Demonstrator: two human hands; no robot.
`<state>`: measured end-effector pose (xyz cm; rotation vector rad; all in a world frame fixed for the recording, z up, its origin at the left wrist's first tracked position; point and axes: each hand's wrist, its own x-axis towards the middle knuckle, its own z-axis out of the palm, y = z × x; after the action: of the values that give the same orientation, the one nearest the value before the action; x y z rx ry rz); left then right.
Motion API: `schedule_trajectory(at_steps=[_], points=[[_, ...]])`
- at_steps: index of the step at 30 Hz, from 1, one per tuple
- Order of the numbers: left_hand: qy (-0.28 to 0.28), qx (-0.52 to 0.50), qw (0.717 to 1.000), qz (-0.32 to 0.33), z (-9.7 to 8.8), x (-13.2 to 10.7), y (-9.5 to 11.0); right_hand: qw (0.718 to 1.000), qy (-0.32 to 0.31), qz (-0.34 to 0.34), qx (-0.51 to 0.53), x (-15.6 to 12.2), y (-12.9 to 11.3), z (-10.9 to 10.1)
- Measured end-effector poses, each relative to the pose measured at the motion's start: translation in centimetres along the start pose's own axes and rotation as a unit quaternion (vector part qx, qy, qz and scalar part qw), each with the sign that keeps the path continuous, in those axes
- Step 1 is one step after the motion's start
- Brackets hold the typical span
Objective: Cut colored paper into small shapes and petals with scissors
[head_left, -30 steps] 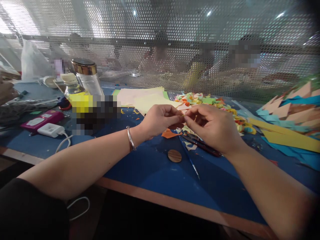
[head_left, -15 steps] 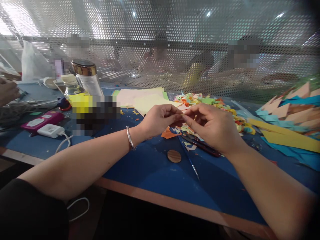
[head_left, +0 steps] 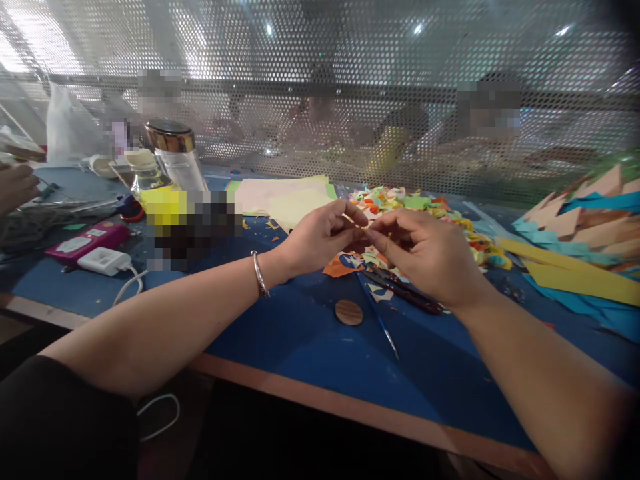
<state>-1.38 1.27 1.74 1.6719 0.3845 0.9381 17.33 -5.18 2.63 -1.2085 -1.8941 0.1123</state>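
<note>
My left hand (head_left: 325,237) and my right hand (head_left: 427,250) meet fingertip to fingertip above the blue table (head_left: 300,333). Both are closed in a pinch. Whatever lies between the fingertips is too small and too hidden to name. Behind them spreads a heap of coloured paper scraps (head_left: 417,200). Under my right hand lie dark-handled scissors (head_left: 407,293), partly covered by it. A thin blue brush (head_left: 383,325) points toward the table's front edge. Left of the brush rests a round brown wooden disc (head_left: 349,312). An orange paper piece (head_left: 340,267) is just below my left fingers.
Paper sheets (head_left: 255,193) lie at the back. To the left stand a glass jar (head_left: 183,167), a bottle with yellow liquid (head_left: 145,173) and a magenta box (head_left: 87,243) beside a white charger (head_left: 105,260). Folded paper (head_left: 580,227) fills the right. Another person's hand (head_left: 17,187) shows far left.
The index finger of my left hand has lifted a little, while its thumb stays near my right fingertips. The table things lie as before.
</note>
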Motion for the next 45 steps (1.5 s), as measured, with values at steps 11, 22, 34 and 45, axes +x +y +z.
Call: schedule_trajectory(at_steps=[11, 22, 34, 45], points=[[-0.009, 0.083, 0.996, 0.022, 0.1, -0.6, 0.2, 0.999, -0.015, 0.022, 0.022, 0.1, -0.6, -0.1], [-0.024, 0.075, 0.996, 0.032, 0.1, -0.5, 0.4, 0.995, -0.03, 0.043, 0.083, 0.1, -0.5, -0.1], [-0.061, 0.172, 0.981, 0.07, -0.2, -0.7, 1.5, 0.987, -0.085, 0.061, 0.126, 0.5, -0.8, -0.5], [-0.087, 0.109, 0.99, 0.039, -0.4, -0.6, 1.5, 0.985, -0.09, 0.061, 0.131, 0.5, -0.9, -0.5]])
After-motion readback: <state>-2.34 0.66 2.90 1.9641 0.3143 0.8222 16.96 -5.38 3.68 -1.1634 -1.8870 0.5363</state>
